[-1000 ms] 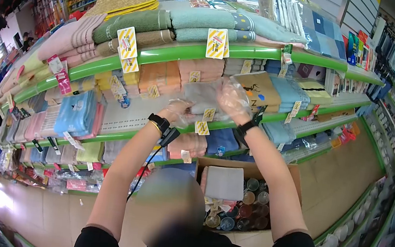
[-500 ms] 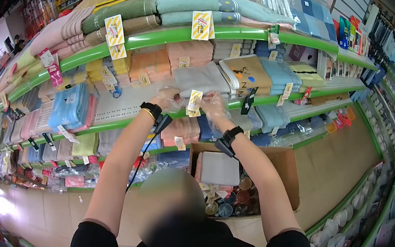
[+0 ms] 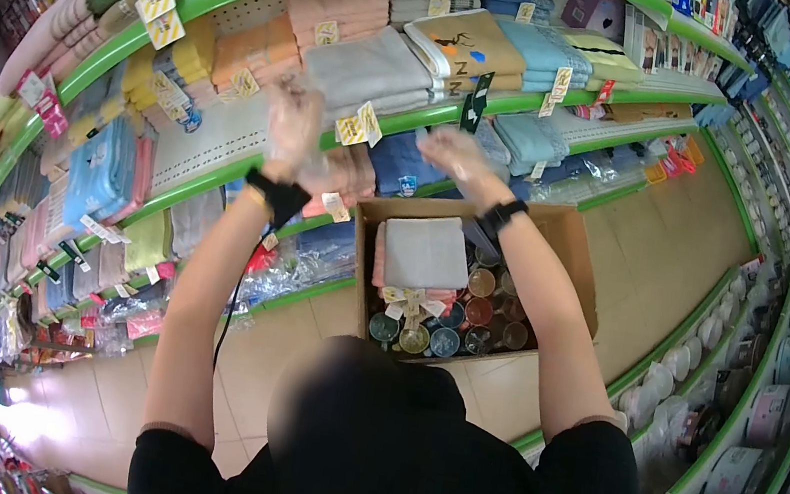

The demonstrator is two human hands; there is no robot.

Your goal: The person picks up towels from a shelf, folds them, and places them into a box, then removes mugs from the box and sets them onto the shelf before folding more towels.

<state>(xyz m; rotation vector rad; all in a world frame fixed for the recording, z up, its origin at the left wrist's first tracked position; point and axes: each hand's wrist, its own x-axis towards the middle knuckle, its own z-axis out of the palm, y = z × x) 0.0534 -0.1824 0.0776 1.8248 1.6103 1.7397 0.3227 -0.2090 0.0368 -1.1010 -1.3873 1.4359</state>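
Observation:
A stack of grey towels [image 3: 368,66] lies on the middle shelf, its yellow-and-white tags [image 3: 360,125] hanging over the green edge. My left hand [image 3: 294,122], in a clear plastic glove, is at the left end of this stack; motion smears its fingers. To the right of the tags, my right hand [image 3: 460,160] hovers in front of the shelf edge, also gloved, with curled fingers and nothing visible in them. Behind it are dark blue towels [image 3: 397,159] on the lower shelf. A tan towel with a deer print [image 3: 473,48] sits beside the grey stack.
Below my hands, a cardboard box [image 3: 586,264] on the floor holds a folded grey towel [image 3: 425,251] and several glass cups [image 3: 478,310]. Orange towels [image 3: 255,56] and a blue towel pack [image 3: 103,171] are at left. Another shelf [image 3: 682,358] curves along the right.
My hands have come away from the tags and moved apart, the left one to the left. The view has tilted down, showing more of the box and its cups.

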